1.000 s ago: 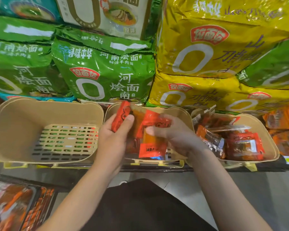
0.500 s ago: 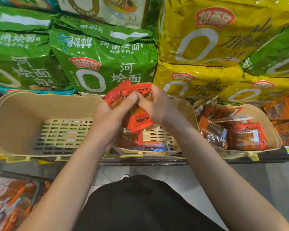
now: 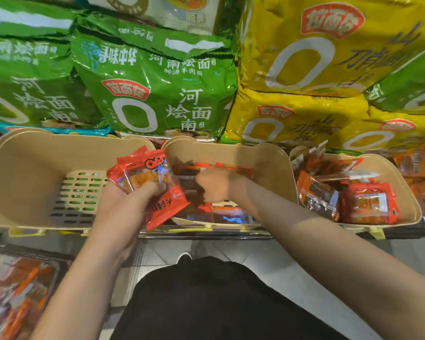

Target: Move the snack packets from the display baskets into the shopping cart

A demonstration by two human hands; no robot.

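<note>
Head view: left hand clamped on snack packets, right hand down in the middle basket

Head camera looks down on three beige display baskets set in a row on a shelf edge. The left hand [image 3: 123, 204] is closed around a bunch of red snack packets [image 3: 152, 185], thumb pressed across the front of the top one. That bunch is held over the gap between the left basket [image 3: 22, 173] and the middle basket [image 3: 268, 165], clear of both floors.

The right hand [image 3: 219, 184] is blurred and reaches into the middle basket with fingers curled together among the packets there. Whether it actually grips one cannot be told. More red packets [image 3: 221, 214] lie on the floor of this basket, below and in front of the hand.

The left basket shows its slotted bottom and plain walls. The right basket [image 3: 402, 197] holds a pile of red and orange packets [image 3: 363, 204], some with clear windows.

Behind the baskets, large green noodle bags [image 3: 157, 94] are stacked to the left and yellow noodle bags [image 3: 304, 57] to the right.

At the lower left corner, a dark-edged container with orange and red packets [image 3: 17, 295] sits beside the person's left forearm; the picture is too blurred there to say if it is the shopping cart. A black garment [image 3: 206, 303] and grey floor tiles [image 3: 268, 261] fill the lower middle.
</note>
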